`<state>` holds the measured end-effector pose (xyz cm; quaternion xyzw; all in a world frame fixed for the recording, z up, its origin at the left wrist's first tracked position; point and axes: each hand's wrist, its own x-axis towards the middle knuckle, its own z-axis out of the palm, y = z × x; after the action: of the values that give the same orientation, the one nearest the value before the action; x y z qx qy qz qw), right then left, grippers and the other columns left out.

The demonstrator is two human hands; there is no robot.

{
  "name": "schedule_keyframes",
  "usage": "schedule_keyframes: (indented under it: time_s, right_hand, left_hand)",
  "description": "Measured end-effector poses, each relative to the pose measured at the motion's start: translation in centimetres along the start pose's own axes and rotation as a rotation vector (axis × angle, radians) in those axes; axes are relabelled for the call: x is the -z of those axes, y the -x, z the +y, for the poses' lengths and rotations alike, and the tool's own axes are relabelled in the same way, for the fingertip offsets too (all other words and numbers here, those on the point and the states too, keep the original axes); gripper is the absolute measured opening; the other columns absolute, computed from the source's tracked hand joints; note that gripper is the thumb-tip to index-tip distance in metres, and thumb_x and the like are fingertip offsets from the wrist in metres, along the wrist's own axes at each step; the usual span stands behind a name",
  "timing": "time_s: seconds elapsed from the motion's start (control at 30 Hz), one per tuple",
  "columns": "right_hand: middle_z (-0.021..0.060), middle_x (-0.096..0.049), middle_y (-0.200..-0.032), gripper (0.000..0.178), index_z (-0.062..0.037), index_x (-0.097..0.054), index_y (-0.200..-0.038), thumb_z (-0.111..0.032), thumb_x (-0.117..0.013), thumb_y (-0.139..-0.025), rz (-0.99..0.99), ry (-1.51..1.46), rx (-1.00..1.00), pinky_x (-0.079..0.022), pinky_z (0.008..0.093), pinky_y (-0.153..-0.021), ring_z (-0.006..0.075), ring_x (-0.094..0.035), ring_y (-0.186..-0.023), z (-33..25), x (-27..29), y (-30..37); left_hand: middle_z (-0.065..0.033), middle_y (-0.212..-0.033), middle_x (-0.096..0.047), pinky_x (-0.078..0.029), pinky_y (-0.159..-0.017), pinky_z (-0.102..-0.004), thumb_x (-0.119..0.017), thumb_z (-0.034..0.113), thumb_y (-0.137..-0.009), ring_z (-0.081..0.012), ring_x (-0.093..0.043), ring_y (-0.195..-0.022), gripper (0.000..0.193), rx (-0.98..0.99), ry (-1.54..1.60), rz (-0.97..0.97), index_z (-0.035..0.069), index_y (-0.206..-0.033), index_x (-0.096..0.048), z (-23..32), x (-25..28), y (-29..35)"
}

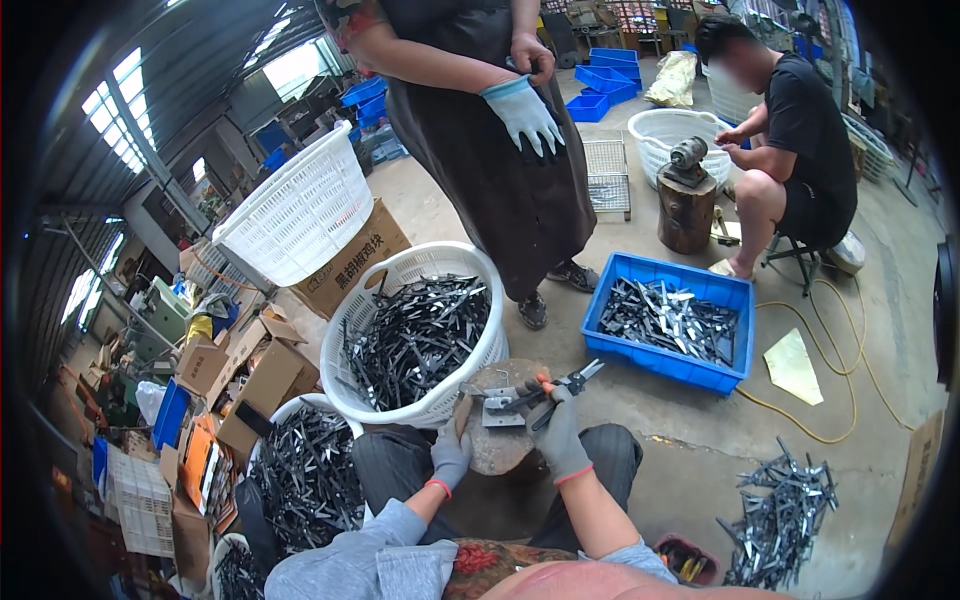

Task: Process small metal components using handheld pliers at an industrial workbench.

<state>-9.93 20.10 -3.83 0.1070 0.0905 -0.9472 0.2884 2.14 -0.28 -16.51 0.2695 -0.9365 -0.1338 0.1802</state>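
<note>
My left hand [452,455], in a grey glove with a red cuff edge, is closed around a brown, wooden-looking handle [462,413]; what its far end joins is hard to make out. My right hand [562,440], gloved alike, grips a black scissor-like tool [577,379] with its narrow ends pointing away to the right. Between the hands, a small metal block [505,410] sits on a round wooden stump [490,460] at my knees. A dark strip reaches from the right hand over that block. Something orange shows by the right fingers.
White baskets [497,345] and a blue tray [665,373] hold dark metal pieces; more lie in a floor pile [780,515]. A person in an apron [490,150] stands ahead. Another person [810,150] sits by a second stump [687,215]. A yellow cable [850,375] crosses the floor.
</note>
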Motion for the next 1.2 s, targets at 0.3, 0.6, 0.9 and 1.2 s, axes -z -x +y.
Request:
schedule_keyframes:
  time_s: [0.3,0.6,0.9,1.2]
  right_hand:
    - [0.0121,-0.059,-0.093,0.021,-0.0050,-0.054,-0.099,-0.012,-0.047,-0.081,0.021,0.002,-0.018,-0.045,0.0434,-0.085,0.0276,-0.057,-0.089,0.3,0.7,-0.5]
    - [0.0126,-0.058,-0.095,0.021,-0.0049,-0.054,-0.098,-0.012,-0.047,-0.080,0.059,0.038,-0.009,-0.042,0.0430,-0.089,0.0284,-0.055,-0.093,0.2,0.4,-0.4]
    - [0.0127,-0.059,-0.093,0.021,-0.0044,-0.053,-0.100,-0.010,-0.047,-0.081,0.030,-0.003,-0.005,-0.047,0.0428,-0.081,0.0277,-0.058,-0.088,0.3,0.7,-0.6]
    - [0.0087,-0.058,-0.089,0.019,-0.0068,-0.054,-0.100,-0.012,-0.049,-0.083,-0.125,0.056,0.051,-0.044,0.0389,-0.083,0.0226,-0.057,-0.087,-0.4,-1.3,0.5]
  left_hand:
    - [-0.0191,-0.103,-0.054,-0.046,-0.072,-0.0481,-0.054,0.028,-0.079,-0.0378,-0.057,-0.084,0.046,0.024,-0.041,-0.019,0.007,-0.119,-0.045,-0.2,-0.1,0.0]
    - [-0.0221,-0.100,-0.053,-0.045,-0.072,-0.0494,-0.054,0.026,-0.080,-0.0406,-0.056,-0.084,0.044,0.047,-0.015,-0.045,0.007,-0.118,-0.044,0.1,0.2,0.0]
    - [-0.0223,-0.102,-0.053,-0.045,-0.074,-0.0488,-0.054,0.026,-0.079,-0.0410,-0.056,-0.086,0.046,0.056,-0.014,-0.052,0.007,-0.120,-0.044,0.0,0.1,-0.1]
    - [-0.0190,-0.102,-0.054,-0.045,-0.071,-0.0489,-0.053,0.029,-0.080,-0.0382,-0.057,-0.083,0.045,0.010,-0.039,-0.020,0.008,-0.119,-0.045,-0.3,-0.2,0.0]
